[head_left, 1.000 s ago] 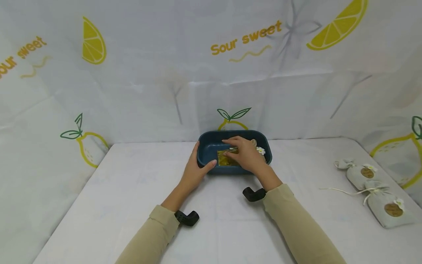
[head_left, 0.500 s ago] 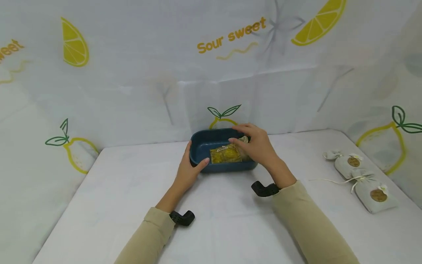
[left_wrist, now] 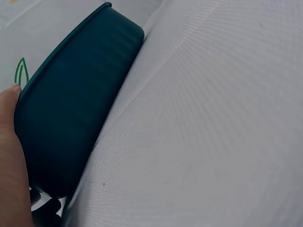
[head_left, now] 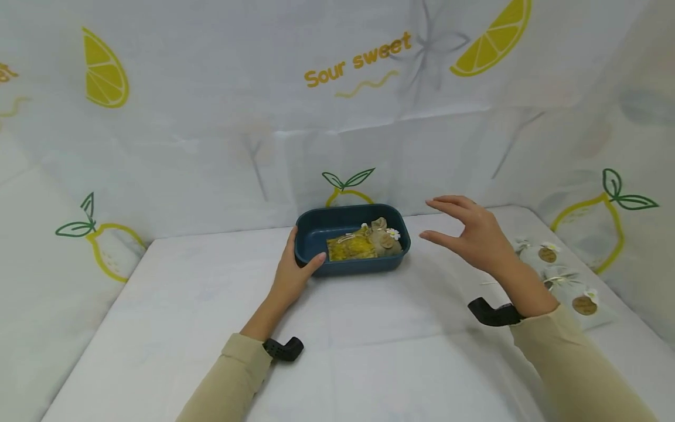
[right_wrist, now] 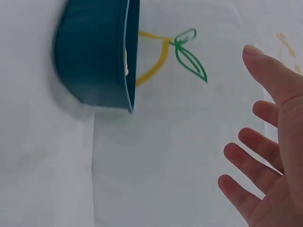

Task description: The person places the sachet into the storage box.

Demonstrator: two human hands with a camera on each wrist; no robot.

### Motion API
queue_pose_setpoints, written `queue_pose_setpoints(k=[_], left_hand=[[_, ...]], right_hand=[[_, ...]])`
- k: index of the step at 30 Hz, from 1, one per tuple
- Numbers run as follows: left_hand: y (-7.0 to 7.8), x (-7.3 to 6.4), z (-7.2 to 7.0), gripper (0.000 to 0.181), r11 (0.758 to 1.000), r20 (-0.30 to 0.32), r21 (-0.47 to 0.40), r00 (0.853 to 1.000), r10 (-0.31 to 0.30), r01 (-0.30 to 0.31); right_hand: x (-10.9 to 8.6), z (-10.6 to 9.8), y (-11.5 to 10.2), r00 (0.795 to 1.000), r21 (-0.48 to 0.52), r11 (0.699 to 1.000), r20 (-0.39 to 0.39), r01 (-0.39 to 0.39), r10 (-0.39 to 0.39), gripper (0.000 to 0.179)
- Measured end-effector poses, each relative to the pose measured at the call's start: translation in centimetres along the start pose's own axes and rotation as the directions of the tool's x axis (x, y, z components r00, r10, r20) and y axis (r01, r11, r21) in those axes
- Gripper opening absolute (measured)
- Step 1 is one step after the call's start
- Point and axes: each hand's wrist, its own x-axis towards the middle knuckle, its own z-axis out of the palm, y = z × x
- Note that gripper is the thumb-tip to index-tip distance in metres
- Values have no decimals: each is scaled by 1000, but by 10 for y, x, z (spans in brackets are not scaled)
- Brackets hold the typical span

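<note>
One blue bin [head_left: 364, 267], oblong, rounded corners

The bare right grip [right_wrist: 289, 142] is hovering, fingers parted, well apart from a deep-blue, round-cornered tub [right_wrist: 92, 52]. Between them, a yellow fruit outline [right_wrist: 161, 60] with green outlined leaves [right_wrist: 191, 65] is showing on a white sheet [right_wrist: 151, 156].

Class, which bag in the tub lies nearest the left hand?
The yellow bag: it lies nearer the left hand; the beige bag sits beyond, at the right end of the blue tub.
</note>
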Motion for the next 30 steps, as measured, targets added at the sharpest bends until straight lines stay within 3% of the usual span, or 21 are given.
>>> queue_pose_setpoints(k=[6, 14, 23, 26, 30], left_hand=[[2, 1, -1, 99, 1000, 13, 5, 1000, 7, -7], [1, 2, -3, 98, 1000, 23, 16, 1000, 3, -3], [0, -1, -3, 97, 1000, 12, 5, 1000, -6, 6], [0, -1, -3, 98, 1000, 10, 1, 1000, -9, 9], [0, 0, -2, 98, 1000, 10, 0, 1000, -10, 10]], right_hand=[[-28, -13, 23, 987, 2, 994, -118, -107, 106, 64], [-38, -22, 51, 970, -18, 984, -175, -176, 170, 66], [-50, -31, 87, 932, -61, 937, -140, -345, 334, 71], [-53, -33, 95, 907, -100, 902, -88, -420, 413, 78], [-57, -33, 105, 839, -185, 824, -1, -536, 545, 94]])
